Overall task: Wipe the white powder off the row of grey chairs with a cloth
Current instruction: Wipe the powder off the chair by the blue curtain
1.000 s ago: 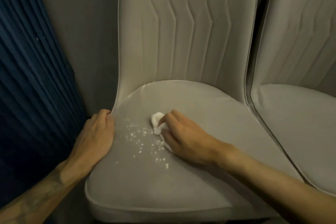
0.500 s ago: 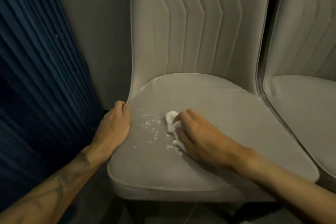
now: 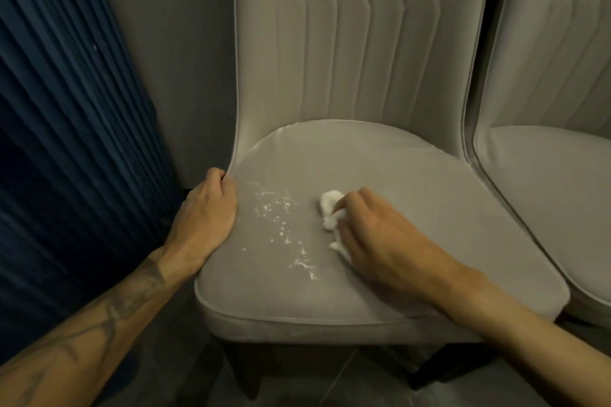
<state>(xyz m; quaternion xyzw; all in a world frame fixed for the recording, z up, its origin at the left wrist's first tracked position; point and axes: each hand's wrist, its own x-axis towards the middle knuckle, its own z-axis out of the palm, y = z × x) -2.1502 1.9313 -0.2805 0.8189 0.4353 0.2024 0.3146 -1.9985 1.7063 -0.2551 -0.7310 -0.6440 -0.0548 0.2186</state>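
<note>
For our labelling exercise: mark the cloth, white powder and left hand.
cloth (image 3: 330, 204), head view, bunched white top.
white powder (image 3: 281, 234), head view, specks mid-scatter.
left hand (image 3: 206, 213), head view, back of hand.

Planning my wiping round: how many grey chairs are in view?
2. The middle chair carries the white powder; the second chair stands beside it at the right edge, cut off. More may be out of view.

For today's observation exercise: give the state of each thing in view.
Chair seat: partly dusted.
Cloth: bunched, on the seat.
White powder: scattered, left of cloth.
Right hand: grips the cloth.
Left hand: holds the seat's left edge.
Second chair: no powder visible.
</note>
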